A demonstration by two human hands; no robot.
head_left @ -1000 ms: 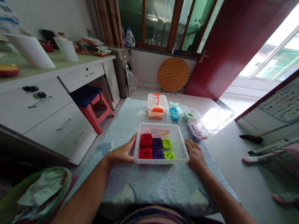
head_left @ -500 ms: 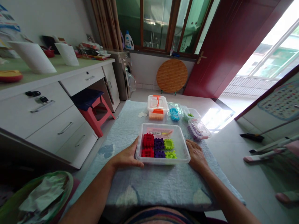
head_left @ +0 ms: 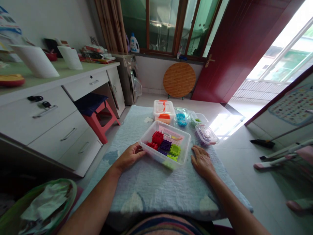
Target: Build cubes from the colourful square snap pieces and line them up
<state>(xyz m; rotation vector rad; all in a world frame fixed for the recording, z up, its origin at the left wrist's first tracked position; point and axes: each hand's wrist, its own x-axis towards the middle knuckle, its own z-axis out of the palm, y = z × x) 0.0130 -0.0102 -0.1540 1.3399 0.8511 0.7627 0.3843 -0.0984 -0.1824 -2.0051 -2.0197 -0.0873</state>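
A clear plastic box [head_left: 181, 162] stands turned at an angle on the cloth-covered table. Inside it lie red [head_left: 157, 138], purple [head_left: 165, 146] and lime-green [head_left: 175, 150] notched blocks, with a printed paper [head_left: 170, 134] against the far side. My left hand [head_left: 130, 157] holds the box at its left corner, thumb and fingers closed there. To the right of the box, apart from it, my right hand [head_left: 202, 161] rests flat on the cloth with its fingers spread.
Behind the box stand an orange-latched box [head_left: 163, 107], a clear container with blue pieces [head_left: 181, 119], one with green pieces [head_left: 199, 119] and a lidded container [head_left: 207, 134]. A red stool [head_left: 105, 122] is left of the table [head_left: 146, 192]; a bin [head_left: 70, 195] sits front left.
The box has turned clockwise, its left corner swinging away from me and its right side nearer. My right hand has come off the box onto the cloth; my left still holds it.
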